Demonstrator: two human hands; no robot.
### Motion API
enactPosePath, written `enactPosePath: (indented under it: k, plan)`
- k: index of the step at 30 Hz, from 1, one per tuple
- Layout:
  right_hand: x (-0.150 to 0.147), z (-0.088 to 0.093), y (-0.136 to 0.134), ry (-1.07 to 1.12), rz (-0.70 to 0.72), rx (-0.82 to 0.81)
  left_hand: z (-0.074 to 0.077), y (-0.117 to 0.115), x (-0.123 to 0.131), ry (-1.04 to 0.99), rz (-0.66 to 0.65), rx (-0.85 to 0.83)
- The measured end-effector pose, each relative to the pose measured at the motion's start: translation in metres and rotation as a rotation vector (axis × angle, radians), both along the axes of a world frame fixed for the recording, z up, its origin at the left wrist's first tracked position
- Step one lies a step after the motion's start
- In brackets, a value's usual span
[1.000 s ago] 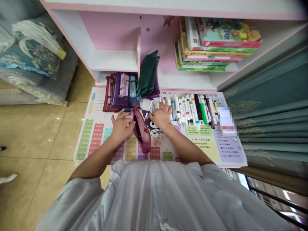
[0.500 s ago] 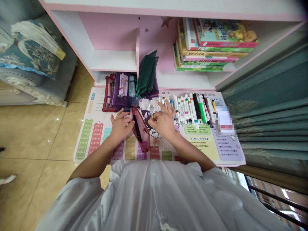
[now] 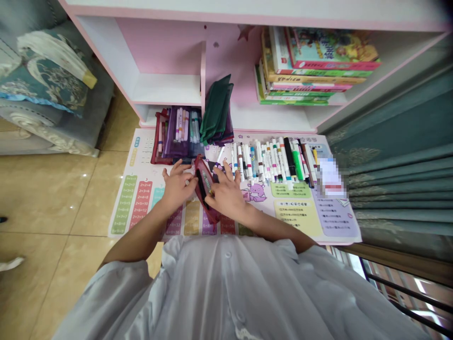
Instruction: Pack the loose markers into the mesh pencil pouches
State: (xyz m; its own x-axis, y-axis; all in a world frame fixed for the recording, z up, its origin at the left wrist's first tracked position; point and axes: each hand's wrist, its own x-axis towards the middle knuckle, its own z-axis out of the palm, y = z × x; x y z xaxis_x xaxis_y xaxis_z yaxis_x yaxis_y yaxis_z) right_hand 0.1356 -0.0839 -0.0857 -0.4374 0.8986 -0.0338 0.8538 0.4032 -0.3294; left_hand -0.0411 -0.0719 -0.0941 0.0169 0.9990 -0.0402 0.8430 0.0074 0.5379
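Red mesh zip pouch (image 3: 211, 216) lies open on the mat at centre, under both hands, tilted with its mouth up toward 12 o'clock. Biggest item is the pink-and-white bookcase (image 3: 166, 56), filling 9 to 3 o'clock at the top, with a stack of children's books (image 3: 318, 61) on the shelf at 1 o'clock. A teal curtain (image 3: 399, 189) hangs at 3 o'clock, a patterned sofa cushion (image 3: 42, 80) sits at 10 o'clock, and beige floor tile (image 3: 53, 203) runs along 9 o'clock. The times-table mat (image 3: 123, 208) lies under everything. Most of the felt-tip markers (image 3: 265, 160) remain in a packed row on the mat at 2 o'clock, with one loose white marker (image 3: 219, 157) at 1 o'clock from the pouch. Filled mesh pencil cases (image 3: 177, 132) and a folded green cloth (image 3: 215, 111) sit at 12 o'clock. Inside the pouch are a black marker (image 3: 201, 186) and a lighter marker (image 3: 207, 183), so only a few are in. The left hand (image 3: 178, 187) has a narrow grip, pinching the pouch's edge. The right hand (image 3: 226, 194) is spread wide over the pouch, fingers at its mouth; whether it holds a marker cannot be told.
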Motion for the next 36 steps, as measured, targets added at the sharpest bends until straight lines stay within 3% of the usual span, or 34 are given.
enactPosePath:
  k: [13,21,24,30,36]
  plan:
    - [-0.012,-0.005,0.005,-0.115,0.043,-0.123,-0.003,0.000,-0.002,0.000,0.000,0.001]
    - [-0.009,-0.007,0.003,-0.073,0.030,-0.093,-0.001,0.000,-0.002,0.005,0.003,-0.005]
    - [-0.004,-0.004,0.007,0.025,-0.003,-0.010,0.000,0.000,-0.002,0.005,0.000,-0.008]
    - [0.009,-0.013,0.039,0.164,-0.225,0.211,-0.003,0.000,-0.003,0.002,-0.006,-0.002]
    - [0.010,-0.035,0.079,0.029,-0.328,0.150,-0.005,0.000,-0.004,0.006,0.001,-0.002]
